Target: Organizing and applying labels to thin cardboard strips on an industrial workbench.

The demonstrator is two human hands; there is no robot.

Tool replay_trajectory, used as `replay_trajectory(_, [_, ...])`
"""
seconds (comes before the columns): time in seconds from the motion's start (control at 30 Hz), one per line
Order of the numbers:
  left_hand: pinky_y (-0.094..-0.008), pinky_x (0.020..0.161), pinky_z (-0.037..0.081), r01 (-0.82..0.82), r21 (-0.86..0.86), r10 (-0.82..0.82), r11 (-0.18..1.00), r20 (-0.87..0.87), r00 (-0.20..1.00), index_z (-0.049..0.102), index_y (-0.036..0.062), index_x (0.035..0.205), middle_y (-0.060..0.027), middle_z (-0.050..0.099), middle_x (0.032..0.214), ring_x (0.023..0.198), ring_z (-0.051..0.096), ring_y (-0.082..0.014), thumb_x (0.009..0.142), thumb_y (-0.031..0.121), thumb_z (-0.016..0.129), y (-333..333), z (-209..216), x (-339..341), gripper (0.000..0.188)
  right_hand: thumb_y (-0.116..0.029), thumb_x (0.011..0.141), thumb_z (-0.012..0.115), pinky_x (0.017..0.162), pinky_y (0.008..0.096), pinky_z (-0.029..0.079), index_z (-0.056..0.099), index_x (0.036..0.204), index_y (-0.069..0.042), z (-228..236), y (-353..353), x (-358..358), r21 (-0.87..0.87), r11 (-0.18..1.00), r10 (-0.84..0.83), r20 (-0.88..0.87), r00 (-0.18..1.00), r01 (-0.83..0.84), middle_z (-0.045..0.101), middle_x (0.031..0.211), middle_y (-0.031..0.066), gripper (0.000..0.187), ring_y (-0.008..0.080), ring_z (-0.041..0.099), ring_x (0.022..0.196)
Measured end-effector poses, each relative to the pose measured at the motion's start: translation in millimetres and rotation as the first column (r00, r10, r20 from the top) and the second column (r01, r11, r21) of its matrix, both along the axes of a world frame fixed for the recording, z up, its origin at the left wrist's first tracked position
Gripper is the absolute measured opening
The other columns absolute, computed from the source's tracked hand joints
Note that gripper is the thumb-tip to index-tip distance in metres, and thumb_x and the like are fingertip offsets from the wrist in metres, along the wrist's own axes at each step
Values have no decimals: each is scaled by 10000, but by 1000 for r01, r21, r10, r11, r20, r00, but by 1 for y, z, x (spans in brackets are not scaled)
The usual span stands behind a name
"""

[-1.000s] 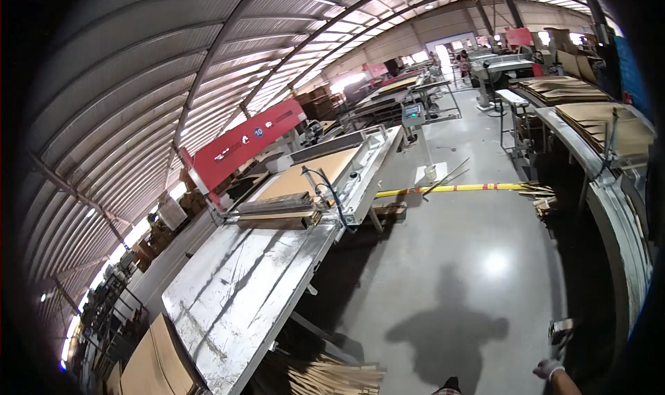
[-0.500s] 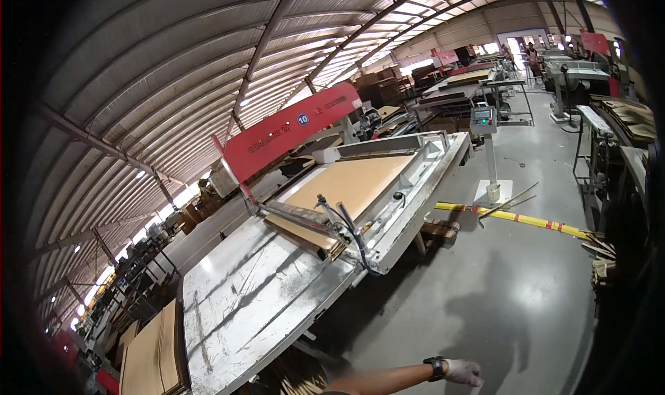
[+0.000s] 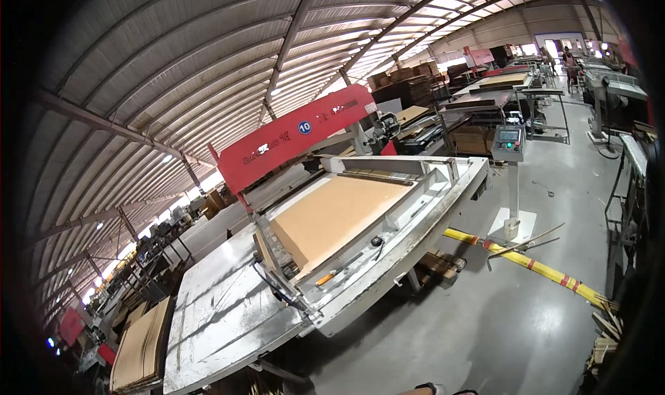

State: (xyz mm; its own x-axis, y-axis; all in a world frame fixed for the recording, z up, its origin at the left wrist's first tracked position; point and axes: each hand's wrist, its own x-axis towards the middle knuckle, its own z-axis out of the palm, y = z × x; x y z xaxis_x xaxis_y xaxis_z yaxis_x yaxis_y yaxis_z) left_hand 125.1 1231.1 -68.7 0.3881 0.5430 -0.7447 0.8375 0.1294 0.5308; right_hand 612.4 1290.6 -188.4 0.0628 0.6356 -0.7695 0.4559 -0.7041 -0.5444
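Both hands out of view; cannot tell how open they are or what they hold. Arm (image 3: 418, 391), perhaps with dark band, peeks in at bottom edge. Brown sheet (image 3: 346, 218) lies flat on machine (image 3: 415, 246), beyond slanted bar (image 3: 265, 251). Orange tool (image 3: 325, 279) just beside sheet. White table (image 3: 225, 301) on near side of bar, streaked black. Brown stack (image 3: 142, 346) beside table's left end. Red board (image 3: 277, 145) above machine. Yellow strip (image 3: 526, 263) on floor at right, near screen post (image 3: 512, 187).

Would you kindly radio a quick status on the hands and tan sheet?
Hands not clearly in view. Tan sheet flat on the machine. Small orange item beside its near corner.
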Motion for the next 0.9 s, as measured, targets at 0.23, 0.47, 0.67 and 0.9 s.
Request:
replay_trajectory(0.23, [-377,955,360,119,-68,-123,991,-57,991,521,60,1212,-141,512,1205,1118,463,-279,892,446,485,268,-18,18,502,-197,877,568,536,278,422,642,967,7,74,345,-80,414,906,9,-224,975,87,601,711,28,234,120,522,593])
replay_trajectory(0.47, [-391,1044,306,262,-89,-272,961,-121,955,483,70,1296,-169,453,1326,1239,403,-317,910,490,430,564,-10,97,573,-648,840,428,1003,397,400,536,1299,-133,-125,328,59,-208,933,344,269,900,-294,562,1280,154,698,326,513,1208])
replay_trajectory(0.67, [-401,1107,267,393,-53,-397,918,-156,905,456,77,1356,-189,410,1412,1326,360,-344,923,522,391,815,-34,214,624,-644,853,399,1006,404,389,554,1279,-108,-83,253,134,-424,846,-150,391,908,323,541,1311,143,702,318,496,1226])
replay_trajectory(0.9, [-424,1071,305,447,129,-417,885,-205,885,532,53,1283,-215,479,1337,1271,426,-351,945,520,330,1085,-115,305,611,-614,867,400,989,413,404,571,1263,-100,-127,548,284,-375,920,34,366,930,113,545,1310,136,671,316,518,1203])
